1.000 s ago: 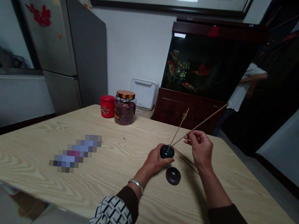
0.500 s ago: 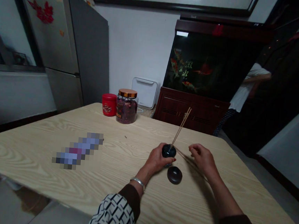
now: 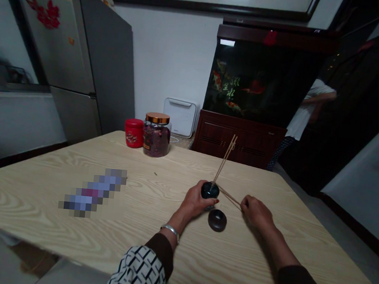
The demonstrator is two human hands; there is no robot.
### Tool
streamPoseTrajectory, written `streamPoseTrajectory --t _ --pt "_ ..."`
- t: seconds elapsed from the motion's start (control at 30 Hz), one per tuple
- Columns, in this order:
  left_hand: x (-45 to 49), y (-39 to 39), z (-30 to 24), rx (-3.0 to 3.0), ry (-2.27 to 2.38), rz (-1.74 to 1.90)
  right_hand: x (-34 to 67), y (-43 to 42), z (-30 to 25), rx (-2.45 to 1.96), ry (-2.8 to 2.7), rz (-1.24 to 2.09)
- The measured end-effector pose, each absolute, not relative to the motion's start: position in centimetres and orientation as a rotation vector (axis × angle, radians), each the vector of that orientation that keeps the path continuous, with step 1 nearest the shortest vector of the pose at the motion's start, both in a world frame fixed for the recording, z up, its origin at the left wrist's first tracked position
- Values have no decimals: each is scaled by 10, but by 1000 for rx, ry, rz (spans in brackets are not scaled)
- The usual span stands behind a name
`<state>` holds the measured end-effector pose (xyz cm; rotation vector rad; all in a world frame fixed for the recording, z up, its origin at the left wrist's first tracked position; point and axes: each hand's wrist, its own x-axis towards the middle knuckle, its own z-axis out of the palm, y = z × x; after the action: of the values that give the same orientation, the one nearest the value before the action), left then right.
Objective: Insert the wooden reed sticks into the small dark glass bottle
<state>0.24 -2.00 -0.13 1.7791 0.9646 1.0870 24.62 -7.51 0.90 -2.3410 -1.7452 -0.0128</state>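
Note:
My left hand is wrapped round a small, dark, glossy round bottle on the table, thumb in front. Several thin wooden sticks stand up from its mouth, leaning to the right. More thin sticks lie low on the right, between the bottle and my right hand. The fingers of that hand are pinched on their near ends. Just in front of the bottle lies a dark round lid, with a dimple or hole in its middle.
On the wooden table stand a red canister and a copper-lidded glass jar. A pixelated item lies at the left. Behind are a refrigerator and a fish tank. A person in white is at the right.
My right hand has come down and closed on the ends of the lying sticks. My left hand still holds the bottle. The whole view has shifted slightly.

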Motion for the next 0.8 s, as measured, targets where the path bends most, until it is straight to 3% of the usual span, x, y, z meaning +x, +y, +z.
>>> streamPoseTrajectory --t 0.3,0.57,0.8 --pt "3 -19 -2 1766 953 1085 263 -77 31 -1891 -1652 -77" --pt "3 -19 -4 1777 953 1088 221 -78 78 -1035 -802 575" --pt "3 -18 -5 1802 954 1105 179 -61 92 -859 -786 502"
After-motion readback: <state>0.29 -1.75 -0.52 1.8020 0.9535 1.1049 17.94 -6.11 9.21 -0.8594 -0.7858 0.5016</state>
